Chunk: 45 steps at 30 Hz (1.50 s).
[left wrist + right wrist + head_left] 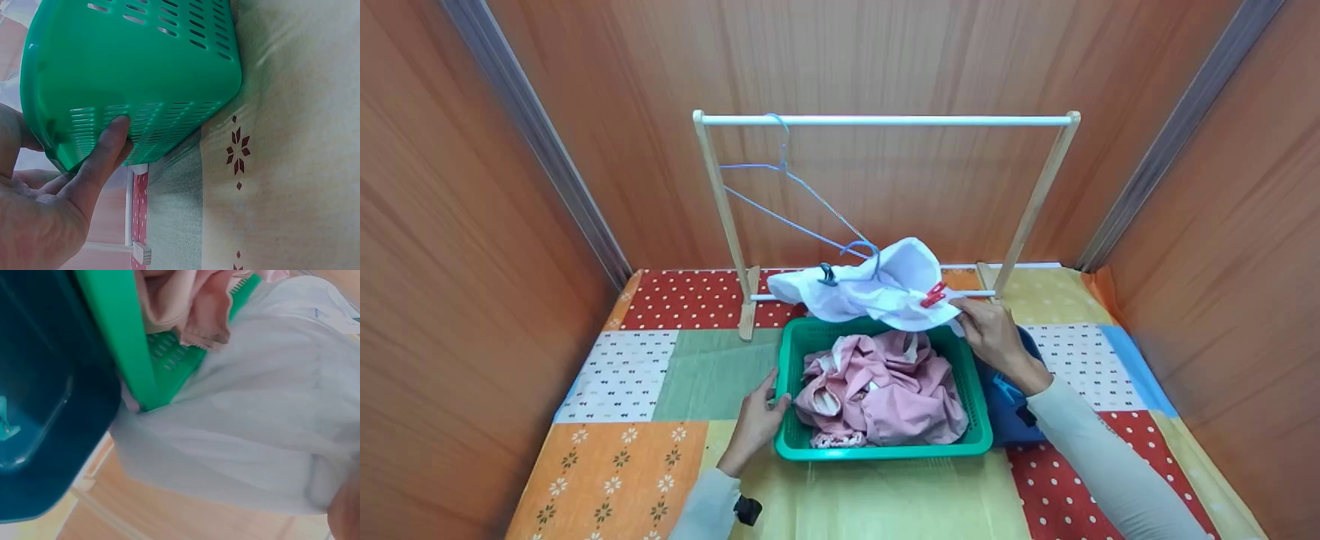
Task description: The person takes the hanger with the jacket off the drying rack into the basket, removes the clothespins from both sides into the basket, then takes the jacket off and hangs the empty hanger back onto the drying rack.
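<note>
The white garment (851, 294), on a blue hanger (861, 246), spans above the far rim of the green basket (982, 420), its long axis running left to right; the hanger's hook points up and away from the person. The right hand (994, 336) pinches its right end, beside a red clip (934, 295); the left hand (757, 421), well apart from the garment and nearer the person, curls its fingers and thumb on the basket's left rim. Pink clothes (911, 409) fill the basket. Beneath lies a patchwork cloth (720, 371); wood-grain walls (930, 52) enclose three sides.
</note>
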Each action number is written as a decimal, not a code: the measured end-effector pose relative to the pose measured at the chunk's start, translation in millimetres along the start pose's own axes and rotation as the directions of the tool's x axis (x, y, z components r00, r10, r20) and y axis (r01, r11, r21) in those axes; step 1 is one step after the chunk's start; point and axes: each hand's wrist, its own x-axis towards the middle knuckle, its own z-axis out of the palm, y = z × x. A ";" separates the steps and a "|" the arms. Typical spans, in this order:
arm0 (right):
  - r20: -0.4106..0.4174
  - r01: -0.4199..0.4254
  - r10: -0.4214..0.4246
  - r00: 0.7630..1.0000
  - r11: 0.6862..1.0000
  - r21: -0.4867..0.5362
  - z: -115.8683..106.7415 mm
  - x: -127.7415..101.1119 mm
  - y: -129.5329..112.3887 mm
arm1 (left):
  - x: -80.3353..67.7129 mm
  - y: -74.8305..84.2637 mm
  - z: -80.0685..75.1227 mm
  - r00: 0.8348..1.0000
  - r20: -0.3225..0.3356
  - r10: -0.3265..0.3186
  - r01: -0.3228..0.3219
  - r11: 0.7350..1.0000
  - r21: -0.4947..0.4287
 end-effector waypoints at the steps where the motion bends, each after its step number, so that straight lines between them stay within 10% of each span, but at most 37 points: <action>1: -0.010 0.005 -0.004 1.000 1.000 0.007 -0.8 0.3 -0.8 | 0.0 -0.4 0.1 1.000 0.002 -0.004 0.005 1.000 -0.003; 24: -0.067 0.002 0.007 0.998 0.991 0.131 -37.8 12.2 -28.2 | -0.4 -1.5 0.4 0.999 -0.012 0.040 -0.040 0.999 -0.027; 45: 0.061 -0.069 0.058 0.996 0.976 0.205 -8.9 -15.7 -8.3 | -3.4 -3.0 2.2 0.995 -0.067 0.079 -0.081 0.996 -0.026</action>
